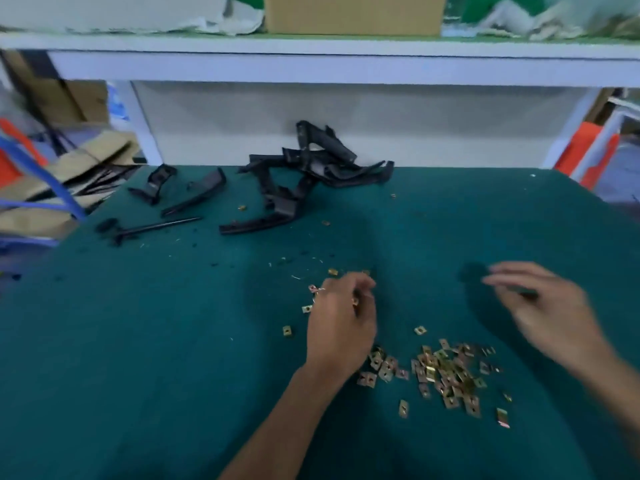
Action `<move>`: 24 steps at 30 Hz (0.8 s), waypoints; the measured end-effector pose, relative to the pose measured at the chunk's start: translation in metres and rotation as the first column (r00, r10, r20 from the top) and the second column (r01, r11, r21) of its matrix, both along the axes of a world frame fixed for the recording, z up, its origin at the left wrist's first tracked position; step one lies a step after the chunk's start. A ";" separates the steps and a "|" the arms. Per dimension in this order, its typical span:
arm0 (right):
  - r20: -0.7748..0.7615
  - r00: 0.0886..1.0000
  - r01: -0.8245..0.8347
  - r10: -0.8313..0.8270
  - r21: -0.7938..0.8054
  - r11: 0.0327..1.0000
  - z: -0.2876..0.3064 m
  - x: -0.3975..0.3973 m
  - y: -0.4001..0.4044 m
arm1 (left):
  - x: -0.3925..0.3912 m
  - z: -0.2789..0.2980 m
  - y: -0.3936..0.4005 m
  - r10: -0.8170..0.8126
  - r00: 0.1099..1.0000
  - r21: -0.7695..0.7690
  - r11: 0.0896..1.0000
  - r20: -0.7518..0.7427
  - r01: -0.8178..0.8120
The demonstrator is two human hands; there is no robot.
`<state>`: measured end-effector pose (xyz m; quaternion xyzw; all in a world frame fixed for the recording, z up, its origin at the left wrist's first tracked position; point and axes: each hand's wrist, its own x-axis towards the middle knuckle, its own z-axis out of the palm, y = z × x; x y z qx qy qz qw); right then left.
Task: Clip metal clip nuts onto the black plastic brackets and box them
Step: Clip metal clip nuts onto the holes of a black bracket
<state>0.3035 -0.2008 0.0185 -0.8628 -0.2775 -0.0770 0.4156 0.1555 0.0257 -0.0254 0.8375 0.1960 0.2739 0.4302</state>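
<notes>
The green worktop filled the view, a cardboard box up on the shelf behind it. At the far edge lay the heap of black plastic brackets, well apart from both hands. Nearer, the pile of clip nuts sat scattered between the wrists. The left hand hovered over stray nuts, fingers curled — it seemed to pinch one, though the blur made that a judgement. The right hand was smeared by motion (grip spread, apparently, over something dark I couldn't identify). Best play here: take one nut only, turn its open mouth outward, then fetch a bracket — and seat it squarely.
</notes>
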 end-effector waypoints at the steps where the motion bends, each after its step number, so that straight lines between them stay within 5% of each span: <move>1: -0.042 0.997 -0.071 0.067 -0.101 0.992 0.008 0.009 0.031 | 0.001 0.001 -0.002 -0.008 1.000 0.032 0.999 -0.011 0.008; 6: -0.140 0.928 -0.370 0.344 -0.253 0.894 0.019 0.020 0.181 | 0.007 0.005 -0.005 0.007 0.997 0.117 0.993 -0.077 0.002; 9: -0.345 0.830 -0.480 0.439 -0.037 0.877 0.019 0.012 0.262 | 0.009 0.005 -0.001 0.025 0.999 0.002 1.000 -0.048 -0.025; 16: -0.643 0.693 -0.285 0.326 0.170 0.943 -0.009 0.008 0.354 | 0.005 0.006 0.007 -0.006 0.999 -0.120 0.993 -0.050 0.000; 24: -0.763 0.584 -0.158 0.279 0.230 0.960 -0.007 0.017 0.369 | 0.006 0.007 0.005 0.028 0.980 -0.101 0.994 -0.198 -0.049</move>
